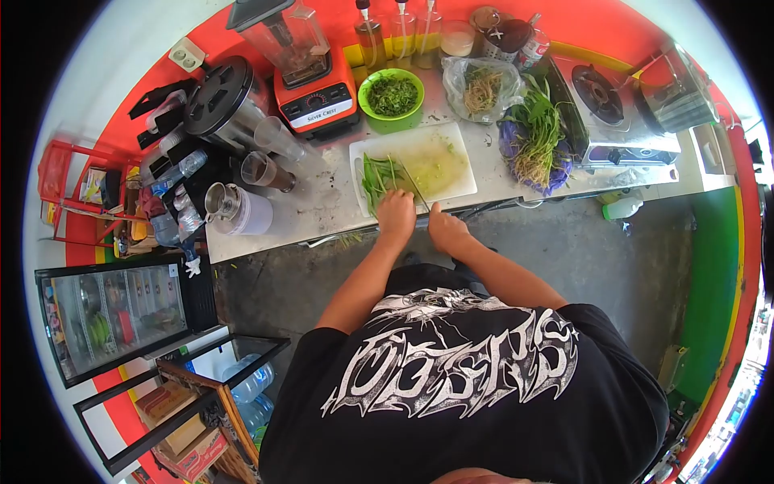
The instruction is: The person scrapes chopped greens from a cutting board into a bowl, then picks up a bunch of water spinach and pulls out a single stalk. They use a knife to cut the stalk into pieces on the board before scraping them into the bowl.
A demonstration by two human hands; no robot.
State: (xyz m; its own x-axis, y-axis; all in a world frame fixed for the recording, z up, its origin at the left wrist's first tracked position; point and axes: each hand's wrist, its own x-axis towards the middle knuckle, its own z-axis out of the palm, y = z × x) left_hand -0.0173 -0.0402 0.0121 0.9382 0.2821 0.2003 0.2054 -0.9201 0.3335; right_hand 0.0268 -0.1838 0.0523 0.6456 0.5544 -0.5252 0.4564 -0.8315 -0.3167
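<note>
A white cutting board (453,184) lies on the counter, with green leafy stems (377,175) on its left part and small green bits around its middle. My left hand (397,213) is closed on the lower end of the stems at the board's front edge. Just right of it, my right hand (447,229) is wrapped round the handle of a knife (417,185). The blade points up and left across the board, beside the stems. A green bowl (393,122) of chopped greens stands behind the board.
At the left are a red blender (317,95), a steel pot (230,101), clear cups (267,172) and a white container (239,210). Leafy greens with roots (538,145), a plastic bag (481,90) and a gas stove (617,109) are at the right. Bottles (370,39) line the back.
</note>
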